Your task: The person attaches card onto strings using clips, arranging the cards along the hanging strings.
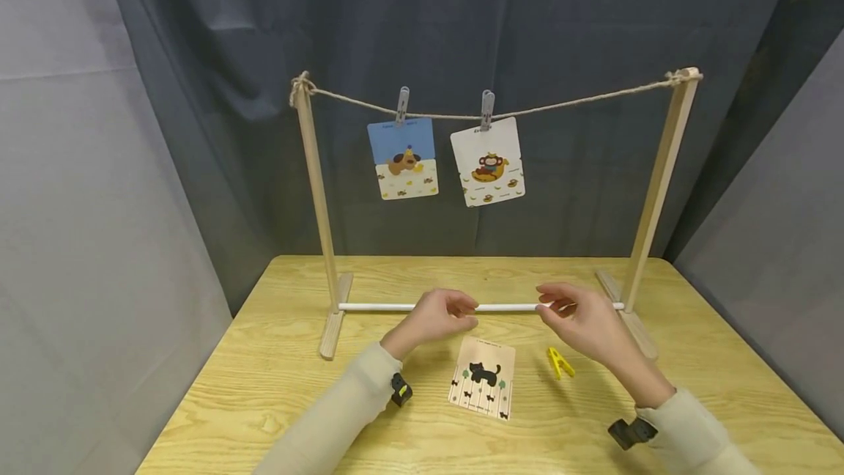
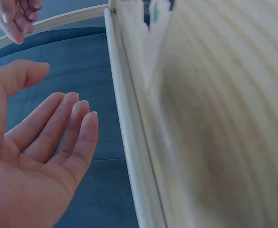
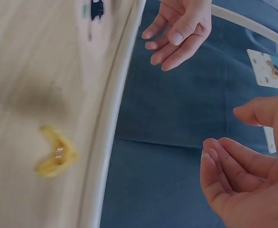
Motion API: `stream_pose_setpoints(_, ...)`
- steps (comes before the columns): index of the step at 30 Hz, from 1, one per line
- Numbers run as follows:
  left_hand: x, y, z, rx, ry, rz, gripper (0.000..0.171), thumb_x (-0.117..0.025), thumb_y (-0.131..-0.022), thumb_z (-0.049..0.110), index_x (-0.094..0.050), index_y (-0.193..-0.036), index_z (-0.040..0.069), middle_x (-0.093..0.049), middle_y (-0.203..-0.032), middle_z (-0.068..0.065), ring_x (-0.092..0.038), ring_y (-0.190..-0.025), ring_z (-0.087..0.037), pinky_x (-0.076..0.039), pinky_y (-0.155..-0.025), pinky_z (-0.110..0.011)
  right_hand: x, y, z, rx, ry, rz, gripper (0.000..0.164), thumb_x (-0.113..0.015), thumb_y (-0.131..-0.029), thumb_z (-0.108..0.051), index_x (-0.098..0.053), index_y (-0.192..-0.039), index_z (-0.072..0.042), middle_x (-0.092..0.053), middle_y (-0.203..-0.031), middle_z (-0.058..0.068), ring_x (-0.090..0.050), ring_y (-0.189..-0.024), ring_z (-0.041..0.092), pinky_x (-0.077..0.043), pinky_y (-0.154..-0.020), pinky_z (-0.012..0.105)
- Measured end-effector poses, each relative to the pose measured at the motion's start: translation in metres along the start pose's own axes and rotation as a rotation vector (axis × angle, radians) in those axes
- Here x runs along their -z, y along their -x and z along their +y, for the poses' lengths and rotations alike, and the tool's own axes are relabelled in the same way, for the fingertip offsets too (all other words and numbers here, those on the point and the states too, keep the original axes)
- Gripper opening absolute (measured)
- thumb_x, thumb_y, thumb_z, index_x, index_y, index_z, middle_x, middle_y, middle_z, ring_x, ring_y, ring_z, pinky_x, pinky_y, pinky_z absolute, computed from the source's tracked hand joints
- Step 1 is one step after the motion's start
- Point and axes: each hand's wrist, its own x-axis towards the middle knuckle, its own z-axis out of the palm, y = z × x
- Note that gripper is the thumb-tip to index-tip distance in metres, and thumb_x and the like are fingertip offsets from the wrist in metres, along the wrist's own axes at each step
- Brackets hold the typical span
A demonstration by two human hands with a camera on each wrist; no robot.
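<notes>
In the head view my left hand (image 1: 440, 315) hovers over the table, just beyond a card with a black cat (image 1: 483, 376), holding nothing. My right hand (image 1: 583, 321) is also raised and bare, above and beyond a yellow clothespin (image 1: 560, 363) lying on the wood. Both hands have relaxed, slightly bent fingers, with thumbs apart from them in the wrist views. Two cards hang from a string (image 1: 448, 117): a dog card (image 1: 404, 160) and a monkey card (image 1: 489, 163), each under a grey clothespin (image 1: 402, 105).
A wooden post (image 1: 316, 196) on the left and another post (image 1: 662, 189) on the right carry the string. A white rod (image 1: 382, 307) joins them low down, passing behind my hands. Behind the wooden table (image 1: 264, 387) hangs a dark curtain (image 1: 560, 28).
</notes>
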Motion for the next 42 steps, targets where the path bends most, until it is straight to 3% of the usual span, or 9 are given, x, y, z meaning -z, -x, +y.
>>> stream_pose_setpoints(3, -0.004, 0.001, -0.003, 0.019, 0.018, -0.023, 0.031, -0.080, -0.091, 0.028, -0.076, -0.120, 0.017, -0.076, -0.114, -0.003, -0.067, -0.092, -0.006, -0.055, -0.082, -0.027, -0.002, 0.006, 0.009, -0.022, 0.003, -0.016, 0.035, -0.075, -0.096, -0.023, -0.071, -0.126, -0.005, -0.077, -0.106, 0.007, -0.070, -0.088, 0.019, -0.057, -0.074, 0.028)
stream_pose_setpoints(9, -0.009, 0.003, -0.011, 0.054, 0.042, -0.094, 0.041, -0.080, -0.092, 0.028, -0.073, -0.126, 0.007, -0.073, -0.121, -0.011, -0.068, -0.094, -0.009, -0.057, -0.078, -0.026, -0.006, 0.018, 0.024, -0.107, 0.031, -0.083, 0.043, -0.074, -0.097, -0.041, -0.071, -0.126, -0.010, -0.076, -0.106, 0.003, -0.068, -0.089, 0.016, -0.056, -0.073, 0.033)
stream_pose_setpoints(18, -0.016, 0.001, -0.018, 0.104, -0.020, -0.163, 0.055, -0.087, -0.085, 0.028, -0.069, -0.132, 0.007, -0.074, -0.120, -0.005, -0.067, -0.101, -0.013, -0.055, -0.086, -0.028, -0.009, 0.023, 0.036, -0.137, 0.046, -0.178, 0.045, -0.077, -0.094, -0.040, -0.073, -0.123, -0.006, -0.075, -0.108, 0.004, -0.066, -0.088, 0.014, -0.054, -0.071, 0.030)
stream_pose_setpoints(25, -0.016, 0.004, -0.021, 0.129, -0.005, -0.169, 0.054, -0.089, -0.081, 0.023, -0.070, -0.129, 0.005, -0.073, -0.121, -0.006, -0.067, -0.107, -0.020, -0.054, -0.091, -0.028, -0.014, 0.027, 0.047, -0.133, -0.004, -0.243, 0.048, -0.078, -0.093, -0.036, -0.070, -0.123, 0.001, -0.073, -0.108, 0.010, -0.066, -0.089, 0.018, -0.054, -0.067, 0.027)
stream_pose_setpoints(29, -0.016, 0.006, -0.021, 0.148, -0.005, -0.175, 0.054, -0.090, -0.080, 0.020, -0.070, -0.128, 0.004, -0.073, -0.122, -0.007, -0.066, -0.110, -0.023, -0.053, -0.094, -0.029, -0.018, 0.032, 0.053, -0.160, -0.002, -0.251, 0.047, -0.079, -0.093, -0.034, -0.070, -0.123, 0.001, -0.073, -0.105, 0.008, -0.066, -0.088, 0.016, -0.053, -0.068, 0.026)
stream_pose_setpoints(42, -0.018, 0.007, -0.022, 0.137, -0.057, -0.186, 0.063, -0.093, -0.073, 0.015, -0.070, -0.131, 0.006, -0.071, -0.126, -0.004, -0.064, -0.113, -0.019, -0.051, -0.099, -0.030, -0.023, 0.038, 0.058, -0.205, 0.021, -0.262, 0.055, -0.083, -0.089, -0.034, -0.067, -0.126, 0.003, -0.073, -0.103, 0.007, -0.066, -0.088, 0.016, -0.054, -0.068, 0.028)
